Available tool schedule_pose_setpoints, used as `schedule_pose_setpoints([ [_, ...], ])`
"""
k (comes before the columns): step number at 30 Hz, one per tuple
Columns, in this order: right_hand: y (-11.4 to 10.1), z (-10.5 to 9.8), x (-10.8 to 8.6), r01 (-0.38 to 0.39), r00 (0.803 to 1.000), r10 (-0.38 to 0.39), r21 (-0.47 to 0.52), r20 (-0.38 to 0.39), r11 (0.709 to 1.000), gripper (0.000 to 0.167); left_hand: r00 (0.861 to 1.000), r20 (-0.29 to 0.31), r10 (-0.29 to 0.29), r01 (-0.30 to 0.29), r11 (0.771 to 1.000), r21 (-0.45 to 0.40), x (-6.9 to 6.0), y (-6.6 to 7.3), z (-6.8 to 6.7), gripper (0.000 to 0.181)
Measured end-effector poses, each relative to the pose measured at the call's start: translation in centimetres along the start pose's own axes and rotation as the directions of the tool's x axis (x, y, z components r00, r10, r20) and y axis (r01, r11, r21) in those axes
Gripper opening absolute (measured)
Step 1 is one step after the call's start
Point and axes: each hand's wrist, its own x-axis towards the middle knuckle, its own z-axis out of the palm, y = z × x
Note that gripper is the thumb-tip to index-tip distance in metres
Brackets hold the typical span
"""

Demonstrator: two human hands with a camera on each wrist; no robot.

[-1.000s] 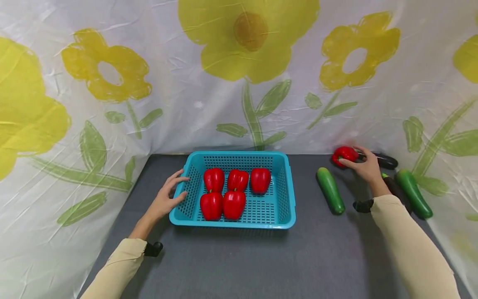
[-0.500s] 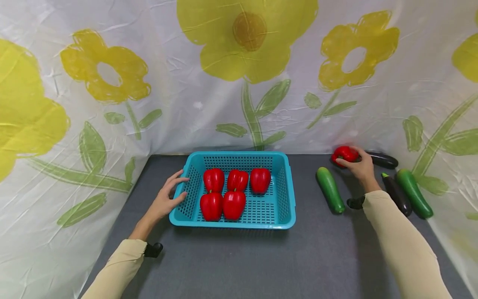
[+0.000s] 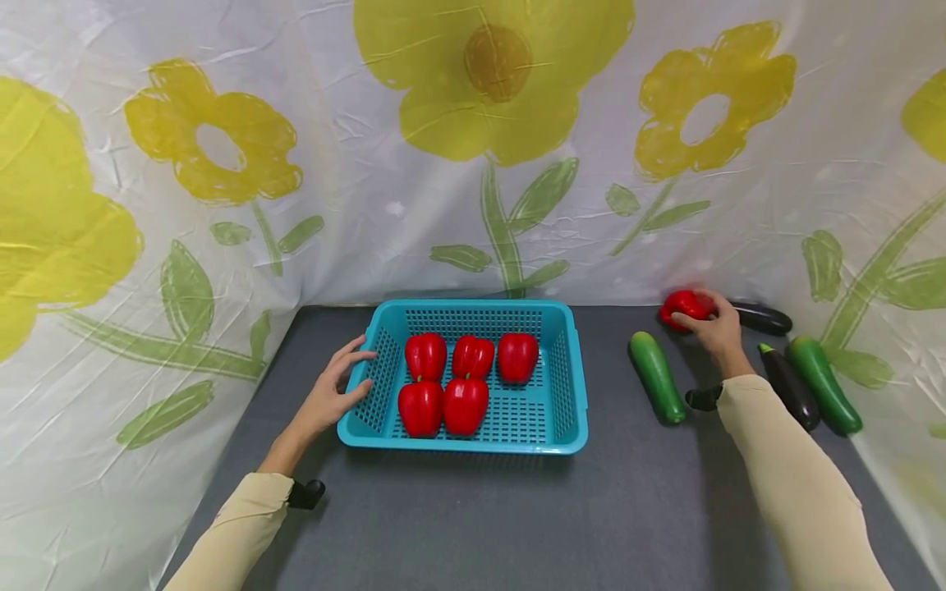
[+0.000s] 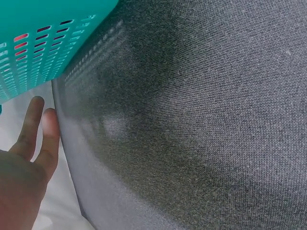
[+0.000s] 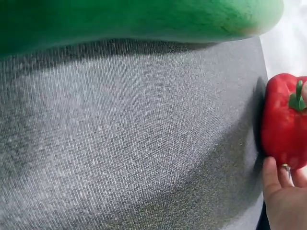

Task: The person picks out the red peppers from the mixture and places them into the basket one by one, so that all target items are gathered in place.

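At the back right of the table, my right hand point(image 3: 720, 330) holds a red bell pepper point(image 3: 681, 309) from its right side. In the right wrist view its fingers point(image 5: 272, 175) touch one end of the bell pepper point(image 5: 284, 127), and a fingertip shows by the green stem. My left hand point(image 3: 332, 391) is at the left rim of a blue plastic basket point(image 3: 466, 444), fingers spread and loosely bent. Two of its fingers point(image 4: 50, 136) show below the basket wall point(image 4: 53, 43) in the left wrist view. Several red bell peppers point(image 3: 466, 405) lie in the basket's left and middle.
A green cucumber-like vegetable point(image 3: 657, 377) lies between the basket and my right arm. Farther right are an eggplant point(image 3: 789, 388) and another green vegetable point(image 3: 824, 386). A second eggplant point(image 3: 764, 318) lies behind my right hand. A flowered sheet point(image 3: 355, 205) borders the grey table point(image 3: 473, 517).
Over the last second my right hand has shifted slightly left and closer around the bell pepper, uncovering more of the eggplants. My left hand and the basket stay in place.
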Motion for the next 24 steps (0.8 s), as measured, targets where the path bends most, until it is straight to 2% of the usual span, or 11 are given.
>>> schedule_pose_setpoints([
  [5, 0.4, 0.1, 0.2, -0.015, 1.000, 0.015, -0.016, 0.019, 1.000, 0.070, 1.000, 0.002, 0.009, -0.009, 1.000, 0.008, 0.0, -0.2, -0.1, 0.045],
  [11, 0.6, -0.1, -0.1, -0.035, 0.999, 0.035, -0.020, 0.005, 0.999, 0.071, 1.000, 0.006, 0.012, -0.012, 1.000, 0.023, 0.0, -0.3, 0.0, 0.045],
  [16, 0.5, -0.3, -0.4, 0.004, 1.000, -0.003, 0.029, -0.020, 1.000, 0.067, 1.000, -0.001, 0.009, -0.009, 1.000, 0.013, 0.0, -0.3, 0.0, 0.044],
  [21, 0.0, -0.5, -0.9, 0.037, 0.999, -0.036, 0.077, -0.012, 0.996, 0.064, 1.000, -0.002, 0.006, -0.006, 1.000, 0.011, 0.0, -0.2, 0.0, 0.045],
  [24, -0.8, -0.7, -1.5, 0.049, 0.999, -0.051, 0.141, 0.006, 0.989, 0.063, 1.000, 0.000, 0.011, -0.011, 1.000, 0.011, 0.0, -0.3, 0.1, 0.046],
])
